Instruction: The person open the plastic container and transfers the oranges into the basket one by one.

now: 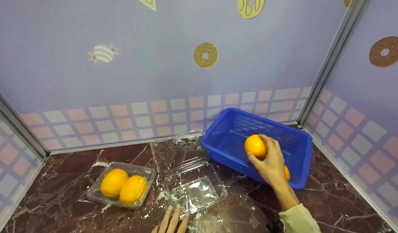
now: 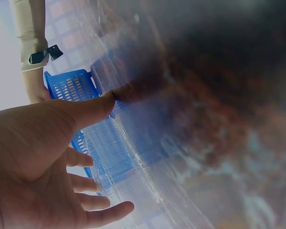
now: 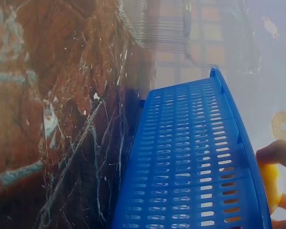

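My right hand (image 1: 271, 161) grips an orange (image 1: 255, 146) between thumb and fingers, over the inside of the blue basket (image 1: 307, 155). In the right wrist view the basket's slotted side hides part of that orange (image 3: 270, 183). A second orange (image 1: 287, 173) shows in the basket, partly behind my right wrist. My left hand (image 1: 171, 221) is at the front edge of a clear plastic clamshell box (image 1: 199, 191), its fingers extended and holding nothing. The box stands open with its lid tipped back toward the wall. The left wrist view shows the spread fingers (image 2: 93, 202) beside the clear plastic.
Left of the open box, another clear box (image 1: 143, 202) holds two oranges (image 1: 114, 182). Everything stands on a dark red marbled tabletop (image 1: 66, 184). Patterned wall panels (image 1: 153, 81) enclose the back and both sides, and the basket sits close to the back right corner.
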The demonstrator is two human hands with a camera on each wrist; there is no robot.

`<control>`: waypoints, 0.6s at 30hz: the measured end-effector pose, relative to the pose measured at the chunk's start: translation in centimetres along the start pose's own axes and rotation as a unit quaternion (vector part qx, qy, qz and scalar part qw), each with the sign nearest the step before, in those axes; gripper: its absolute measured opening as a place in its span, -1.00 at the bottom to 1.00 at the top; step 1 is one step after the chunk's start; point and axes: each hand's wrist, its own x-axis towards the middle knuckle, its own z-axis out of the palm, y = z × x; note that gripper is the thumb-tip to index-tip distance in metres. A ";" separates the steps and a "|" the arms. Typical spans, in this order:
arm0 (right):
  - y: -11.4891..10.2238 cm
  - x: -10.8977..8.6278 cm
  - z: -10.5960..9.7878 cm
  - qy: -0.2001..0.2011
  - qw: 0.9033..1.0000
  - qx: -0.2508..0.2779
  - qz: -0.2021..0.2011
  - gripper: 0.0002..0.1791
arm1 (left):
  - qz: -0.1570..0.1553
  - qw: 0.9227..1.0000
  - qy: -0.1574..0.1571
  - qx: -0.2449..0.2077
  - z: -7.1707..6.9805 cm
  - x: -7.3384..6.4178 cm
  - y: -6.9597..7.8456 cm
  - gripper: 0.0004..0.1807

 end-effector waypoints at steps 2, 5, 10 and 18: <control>0.0 0.0 0.0 -0.010 1.000 -0.012 0.017 -0.24 | 0.003 1.000 0.003 -0.001 0.0 0.1 -0.1 -0.31; 0.0 0.2 -0.2 -0.035 0.999 -0.025 0.033 -0.16 | 0.005 1.000 0.004 -0.002 0.0 0.1 -0.1 -0.31; 0.3 0.7 -0.4 -0.071 0.995 -0.045 0.044 -0.14 | 0.006 1.000 -0.002 -0.006 -0.1 0.1 -0.1 -0.33; 0.5 1.6 -0.5 -0.114 0.990 -0.077 0.037 -0.41 | -0.014 1.000 -0.019 -0.007 -0.4 0.2 0.2 -0.31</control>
